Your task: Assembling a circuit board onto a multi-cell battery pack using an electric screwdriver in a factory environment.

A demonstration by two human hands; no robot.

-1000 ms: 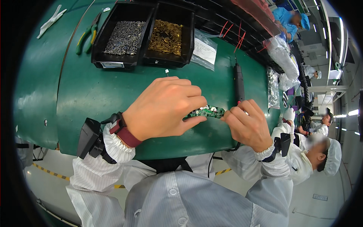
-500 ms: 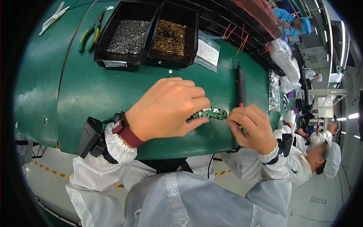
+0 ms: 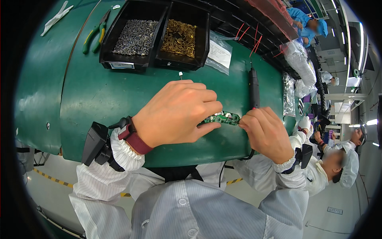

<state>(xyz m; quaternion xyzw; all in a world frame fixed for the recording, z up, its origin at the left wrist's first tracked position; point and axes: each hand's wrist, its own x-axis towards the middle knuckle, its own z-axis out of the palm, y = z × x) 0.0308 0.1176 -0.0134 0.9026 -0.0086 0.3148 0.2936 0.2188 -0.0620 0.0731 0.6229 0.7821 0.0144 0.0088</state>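
Observation:
Between my hands, above the green bench top, is a small green circuit board [image 3: 227, 118] with several parts on it. My left hand [image 3: 181, 113] is closed on its left end, thumb below and fingers above, and hides that end. The fingertips of my right hand [image 3: 268, 133] are pinched together at the board's right end; whether they hold the board or something tiny there cannot be made out. A black electric screwdriver [image 3: 254, 88] lies just beyond my right hand, pointing away from me. A small white connector [image 3: 180, 74] shows past my left knuckles.
Two black bins stand at the back, one of silver screws [image 3: 137, 38], one of brass standoffs [image 3: 179, 38]. Green-handled pliers [image 3: 96, 36] and a white glove [image 3: 56, 18] lie left. A bagged paper [image 3: 219, 53] lies beside the bins. A co-worker [image 3: 332, 163] sits at the right.
My right hand has turned slightly, its fingers drawing closer together at the board's end. The board and my left hand have barely shifted.

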